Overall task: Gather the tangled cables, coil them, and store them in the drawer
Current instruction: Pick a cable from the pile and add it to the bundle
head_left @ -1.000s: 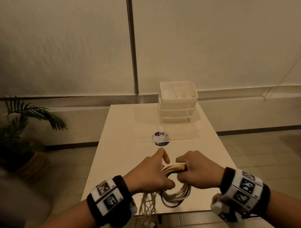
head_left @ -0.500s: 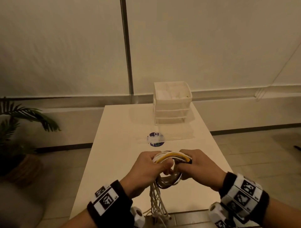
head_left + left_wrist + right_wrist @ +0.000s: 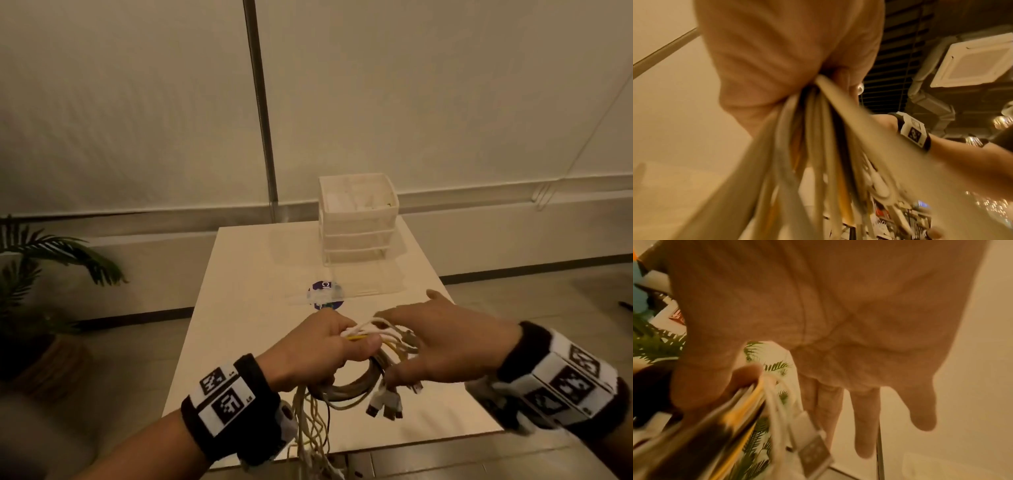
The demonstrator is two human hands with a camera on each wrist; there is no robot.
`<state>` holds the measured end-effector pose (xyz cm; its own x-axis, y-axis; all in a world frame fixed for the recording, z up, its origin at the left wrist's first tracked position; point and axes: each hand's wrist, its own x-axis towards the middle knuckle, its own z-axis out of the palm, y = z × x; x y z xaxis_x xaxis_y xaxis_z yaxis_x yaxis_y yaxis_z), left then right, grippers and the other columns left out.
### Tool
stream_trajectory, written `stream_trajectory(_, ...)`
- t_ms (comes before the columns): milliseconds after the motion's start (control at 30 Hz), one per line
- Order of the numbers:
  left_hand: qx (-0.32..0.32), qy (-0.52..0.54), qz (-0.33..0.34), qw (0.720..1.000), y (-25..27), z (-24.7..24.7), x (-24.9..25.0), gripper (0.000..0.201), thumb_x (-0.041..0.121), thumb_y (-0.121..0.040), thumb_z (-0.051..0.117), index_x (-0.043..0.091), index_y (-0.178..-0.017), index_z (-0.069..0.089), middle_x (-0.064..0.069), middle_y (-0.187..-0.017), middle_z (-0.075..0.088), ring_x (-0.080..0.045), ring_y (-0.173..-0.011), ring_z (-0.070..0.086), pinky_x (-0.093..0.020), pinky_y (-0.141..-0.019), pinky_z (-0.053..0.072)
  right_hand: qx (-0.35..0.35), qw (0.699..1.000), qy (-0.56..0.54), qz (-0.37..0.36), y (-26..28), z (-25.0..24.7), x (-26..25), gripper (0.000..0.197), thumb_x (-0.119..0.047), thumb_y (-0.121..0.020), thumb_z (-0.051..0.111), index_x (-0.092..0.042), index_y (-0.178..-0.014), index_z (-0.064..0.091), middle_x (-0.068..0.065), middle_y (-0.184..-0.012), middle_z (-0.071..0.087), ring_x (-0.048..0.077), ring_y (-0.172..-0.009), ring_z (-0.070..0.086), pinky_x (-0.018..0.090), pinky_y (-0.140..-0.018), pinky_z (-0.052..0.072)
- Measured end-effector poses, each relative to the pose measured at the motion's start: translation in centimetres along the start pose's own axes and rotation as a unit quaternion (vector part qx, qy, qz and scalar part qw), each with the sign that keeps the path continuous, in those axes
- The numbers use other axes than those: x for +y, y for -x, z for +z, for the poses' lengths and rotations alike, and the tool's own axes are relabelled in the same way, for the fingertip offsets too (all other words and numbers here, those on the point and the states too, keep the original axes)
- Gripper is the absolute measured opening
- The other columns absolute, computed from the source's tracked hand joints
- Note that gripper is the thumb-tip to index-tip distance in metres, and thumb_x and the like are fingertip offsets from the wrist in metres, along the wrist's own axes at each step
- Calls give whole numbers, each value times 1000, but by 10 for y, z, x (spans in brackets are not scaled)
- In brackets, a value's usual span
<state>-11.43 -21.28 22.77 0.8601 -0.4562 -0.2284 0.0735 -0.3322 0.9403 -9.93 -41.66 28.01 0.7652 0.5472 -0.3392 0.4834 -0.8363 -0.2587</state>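
Left hand (image 3: 318, 353) clamps the cable coil (image 3: 363, 380) so the loops hold; right hand (image 3: 445, 346), fingers spread, grips nothing, free to wrap loose ends.

cables (image 3: 368, 359): white and cream, one yellow, one dark strand
drawer unit (image 3: 358, 219): white, translucent
counter (image 3: 246, 308): plain cream-white
sticker (image 3: 325, 294): round, purple-blue with white print
wristbands (image 3: 233, 407): black, with white panels bearing black square-code markers
plant (image 3: 37, 260): dark green fronds
wall (image 3: 137, 102): off-white
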Motion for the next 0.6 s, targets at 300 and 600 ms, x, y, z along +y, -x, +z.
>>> stream_trajectory(300, -32, -64, 48, 996, 1, -2, 11, 23, 35, -91, 62, 22, -72, 67, 3, -58, 52, -7, -49, 43, -24, -52, 36, -58, 958, -269, -76, -18, 20, -24, 52, -13, -77, 75, -19, -123, 52, -2, -103, 70, 1, -87, 68, 25, -78, 57)
stream_trajectory(600, 58, 125, 93, 986, 10, -7, 14, 32, 25, -74, 78, 2, -96, 74, -7, -80, 71, -13, -69, 63, -26, -65, 52, 197, 825, -526, -65, -19, 43, -32, 22, 4, -86, 60, -15, -88, 72, -5, -74, 71, 15, -70, 67, 29, -65, 54)
